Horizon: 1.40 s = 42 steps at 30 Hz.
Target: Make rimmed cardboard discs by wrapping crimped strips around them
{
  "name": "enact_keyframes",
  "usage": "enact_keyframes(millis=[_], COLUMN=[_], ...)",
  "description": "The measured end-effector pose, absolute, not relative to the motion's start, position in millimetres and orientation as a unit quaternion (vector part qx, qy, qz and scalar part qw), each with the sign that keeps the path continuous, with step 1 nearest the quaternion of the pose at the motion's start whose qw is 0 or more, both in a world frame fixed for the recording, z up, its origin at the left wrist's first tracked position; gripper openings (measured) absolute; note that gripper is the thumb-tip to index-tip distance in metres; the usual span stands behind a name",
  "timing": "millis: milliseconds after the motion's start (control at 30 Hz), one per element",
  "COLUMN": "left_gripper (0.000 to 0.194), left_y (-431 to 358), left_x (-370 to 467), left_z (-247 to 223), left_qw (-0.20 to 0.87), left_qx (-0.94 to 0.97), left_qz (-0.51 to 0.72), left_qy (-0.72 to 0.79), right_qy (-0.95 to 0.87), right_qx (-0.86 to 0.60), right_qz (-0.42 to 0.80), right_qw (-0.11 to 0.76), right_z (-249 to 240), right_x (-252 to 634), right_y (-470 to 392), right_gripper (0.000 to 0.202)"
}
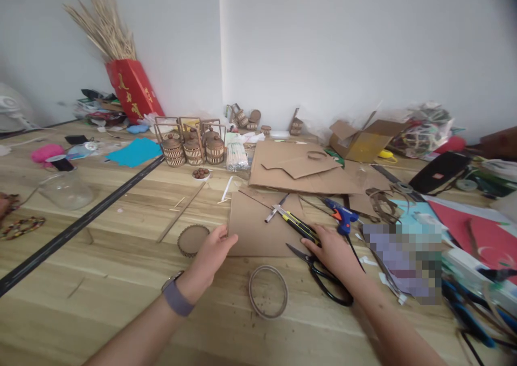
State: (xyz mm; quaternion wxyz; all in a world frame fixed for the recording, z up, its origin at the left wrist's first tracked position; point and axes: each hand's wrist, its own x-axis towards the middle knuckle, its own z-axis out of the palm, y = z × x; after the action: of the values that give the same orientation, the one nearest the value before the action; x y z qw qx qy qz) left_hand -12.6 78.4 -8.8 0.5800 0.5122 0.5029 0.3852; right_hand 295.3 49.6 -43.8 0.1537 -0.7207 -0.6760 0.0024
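A brown cardboard sheet [258, 231] lies flat in front of me. At its left edge is my left hand [208, 255], thumb and fingers closed on the border. My right hand [333, 250] rests over the sheet's right side, its fingers round the handle of a black-and-yellow utility knife [297, 225]. Black-handled scissors [323, 274] lie just below that hand. Nearer to me is a round ring [251, 296] with dark crumbs about it. A round disc with a scalloped rim [193, 240] sits beside my left hand. Pens [274, 211] lie on the cardboard.
A blue glue gun [343, 215] lies right of the knife. Behind are stacked cardboard [291, 167], an open box [363, 140] and several small lidded baskets [191, 148]. A glass jar [67, 191] stands left; pliers [464, 312] and papers crowd the right.
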Motion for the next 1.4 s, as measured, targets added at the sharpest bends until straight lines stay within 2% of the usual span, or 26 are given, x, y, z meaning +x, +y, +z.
enact_keyframes(millis=[233, 433, 833, 967, 1133, 1300, 1400], left_gripper=[0.025, 0.043, 0.062, 0.057, 0.056, 0.069, 0.078], left_y=[83, 76, 58, 55, 55, 51, 46], left_x=[-5, -1, -47, -58, -67, -72, -68], left_z=[4, 5, 0, 2, 10, 14, 13], left_qw=[0.666, 0.739, 0.741, 0.72, 0.722, 0.726, 0.734], left_qx=[0.448, 0.335, 0.318, 0.312, 0.292, 0.306, 0.308], left_qz=[0.366, 0.327, 0.323, 0.33, 0.357, 0.362, 0.347], left_qy=[0.471, 0.484, 0.495, 0.525, 0.515, 0.498, 0.496], right_qy=[-0.682, -0.688, -0.655, -0.621, -0.617, -0.622, -0.689], right_qx=[-0.707, -0.696, -0.715, -0.752, -0.761, -0.741, -0.677], right_qz=[0.033, 0.039, -0.008, -0.046, -0.094, -0.153, -0.162], right_qw=[0.182, 0.203, 0.243, 0.215, 0.176, 0.202, 0.201], right_z=[-49, -51, -24, -30, -40, -2, 31], right_x=[306, 309, 322, 339, 333, 310, 284], right_y=[48, 48, 41, 41, 38, 45, 52], right_gripper=[0.042, 0.042, 0.046, 0.046, 0.035, 0.041, 0.042])
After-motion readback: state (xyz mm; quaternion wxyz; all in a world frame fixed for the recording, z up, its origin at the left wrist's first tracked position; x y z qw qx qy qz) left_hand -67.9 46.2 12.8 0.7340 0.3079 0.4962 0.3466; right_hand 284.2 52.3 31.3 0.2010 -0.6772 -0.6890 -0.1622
